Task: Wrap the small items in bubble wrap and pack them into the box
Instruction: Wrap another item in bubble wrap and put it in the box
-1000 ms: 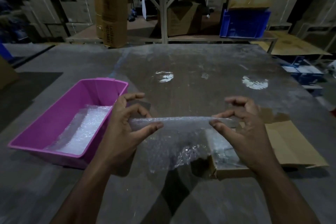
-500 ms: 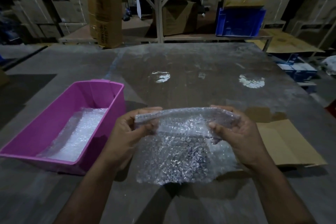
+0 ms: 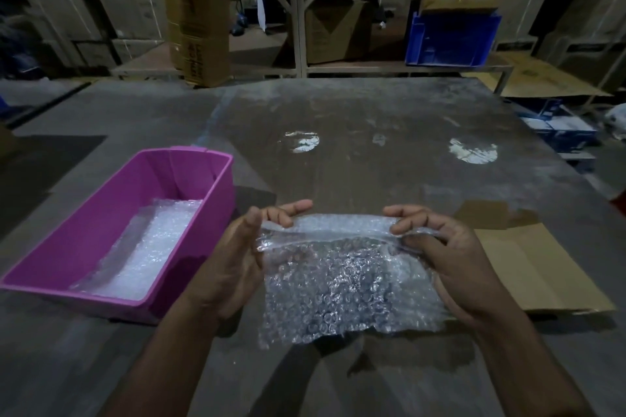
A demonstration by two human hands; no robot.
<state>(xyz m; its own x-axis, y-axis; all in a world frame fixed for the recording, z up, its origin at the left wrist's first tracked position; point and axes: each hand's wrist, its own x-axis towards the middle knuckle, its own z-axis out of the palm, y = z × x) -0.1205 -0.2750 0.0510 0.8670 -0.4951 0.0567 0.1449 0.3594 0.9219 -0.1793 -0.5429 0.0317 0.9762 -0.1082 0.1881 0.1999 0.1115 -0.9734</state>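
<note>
head: both hands (image 3: 233, 261) pinch bubble wrap (image 3: 338, 281)

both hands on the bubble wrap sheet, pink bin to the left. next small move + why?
Probably lower the bubble wrap sheet flat onto the table. The left hand and right hand pinch its top corners, so it hangs open in the air, and I can't see any item inside it yet. The pink bin already holds a wrapped bundle.
</note>
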